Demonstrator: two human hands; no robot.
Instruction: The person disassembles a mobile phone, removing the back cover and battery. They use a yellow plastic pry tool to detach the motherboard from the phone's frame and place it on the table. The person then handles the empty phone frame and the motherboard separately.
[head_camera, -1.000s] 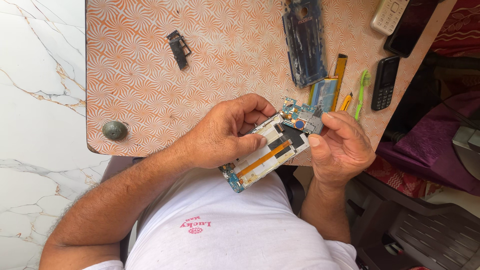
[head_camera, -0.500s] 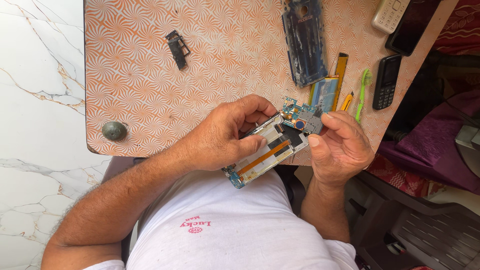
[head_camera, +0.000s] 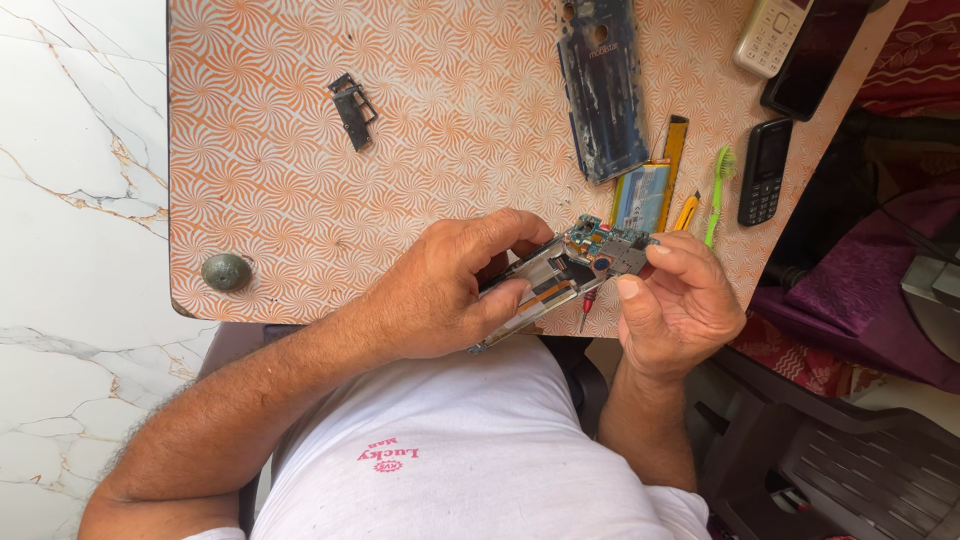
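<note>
- Head view: left hand (head_camera: 440, 295) grips opened phone frame (head_camera: 535, 285), steadying it above tabletop (head_camera: 270, 180).
- Right hand (head_camera: 675, 305) pinches circuit board (head_camera: 610, 248), lifting its edge.

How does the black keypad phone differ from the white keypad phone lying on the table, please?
The black phone is dark and slim; the white phone is pale cream and looks wider. The black phone lies wholly in view beside the green toothbrush; the white phone is cut off by the picture's top edge, beside a dark slab phone. Both lie keys-up on the orange patterned table, clear of the hands.
</note>
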